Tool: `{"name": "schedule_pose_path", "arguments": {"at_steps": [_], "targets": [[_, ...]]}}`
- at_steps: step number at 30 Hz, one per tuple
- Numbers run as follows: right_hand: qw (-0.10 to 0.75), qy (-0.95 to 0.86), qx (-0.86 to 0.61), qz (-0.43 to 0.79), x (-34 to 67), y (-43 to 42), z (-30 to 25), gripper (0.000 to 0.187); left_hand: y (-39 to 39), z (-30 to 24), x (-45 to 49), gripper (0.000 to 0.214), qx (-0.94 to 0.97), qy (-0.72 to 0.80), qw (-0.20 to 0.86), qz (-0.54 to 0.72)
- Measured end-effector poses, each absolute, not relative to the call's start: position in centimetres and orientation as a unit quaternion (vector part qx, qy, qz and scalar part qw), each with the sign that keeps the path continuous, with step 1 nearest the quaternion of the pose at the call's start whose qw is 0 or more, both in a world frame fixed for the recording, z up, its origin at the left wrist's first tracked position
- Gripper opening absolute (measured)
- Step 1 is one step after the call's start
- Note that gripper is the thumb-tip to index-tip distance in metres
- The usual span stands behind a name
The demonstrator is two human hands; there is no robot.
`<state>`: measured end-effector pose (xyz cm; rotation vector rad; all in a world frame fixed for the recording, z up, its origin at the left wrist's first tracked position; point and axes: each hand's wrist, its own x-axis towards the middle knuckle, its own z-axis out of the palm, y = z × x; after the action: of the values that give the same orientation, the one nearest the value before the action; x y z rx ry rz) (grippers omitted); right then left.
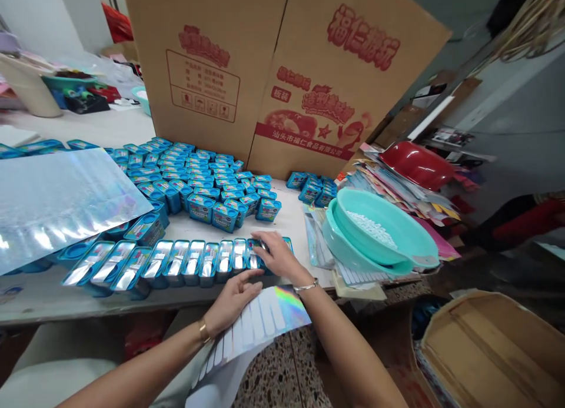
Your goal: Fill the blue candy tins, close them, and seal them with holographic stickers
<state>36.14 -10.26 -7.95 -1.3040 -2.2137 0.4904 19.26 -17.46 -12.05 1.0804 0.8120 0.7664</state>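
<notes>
A row of small blue lidded boxes [192,261] runs along the table's near edge, several with shiny silver strips across their lids. My right hand [277,256] lies over the boxes at the row's right end. Its fingers are apart on a lid, partly covering it. Just below and left, my left hand [233,299] is by the front of the row, thumb and fingers closed on the edge of a sticker sheet [253,319]. White strips and a rainbow sheen show on that sheet, which hangs below the table edge. The lower fingers are hidden.
Many more blue boxes [198,178] stand behind the row. A large silvery sheet [66,202] covers some at left. A tall cardboard carton [265,55] rises behind. Turquoise basins [415,237] with white pellets, a red basin [417,163] and an open carton [489,343] are at right.
</notes>
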Motion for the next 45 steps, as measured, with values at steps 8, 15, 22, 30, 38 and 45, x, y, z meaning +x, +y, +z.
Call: {"name": "schedule_pose_path", "arguments": {"at_steps": [8, 15, 22, 30, 38, 45], "targets": [[0.232, -0.822, -0.482, 0.198, 35.7, -10.0, -8.4, 0.041, -16.1, -13.7, 20.0, 0.053, 0.444, 0.369, 0.727, 0.371], [0.298, -0.796, -0.487, 0.199, 37.5, -13.6, -4.9, 0.031, -17.4, -13.5, 18.1, 0.05, 0.545, 0.33, 0.733, 0.239], [0.207, -0.78, -0.516, 0.286, 38.8, -21.5, -2.8, 0.014, -16.1, -7.8, 17.2, 0.04, 0.765, 0.265, 0.556, 0.19], [0.276, -0.79, -0.519, 0.176, 39.0, -23.5, -4.6, 0.017, -18.3, -5.8, 19.6, 0.03, 0.857, 0.328, 0.331, 0.22], [0.26, -0.844, -0.463, -0.082, 39.3, -24.4, -4.7, 0.049, -18.2, -6.8, 20.3, 0.036, 0.73, 0.35, 0.52, 0.274], [0.354, -0.791, -0.497, 0.036, 38.6, -24.7, -5.0, 0.025, -18.2, -6.8, 20.8, 0.032, 0.691, 0.342, 0.568, 0.288]]}}
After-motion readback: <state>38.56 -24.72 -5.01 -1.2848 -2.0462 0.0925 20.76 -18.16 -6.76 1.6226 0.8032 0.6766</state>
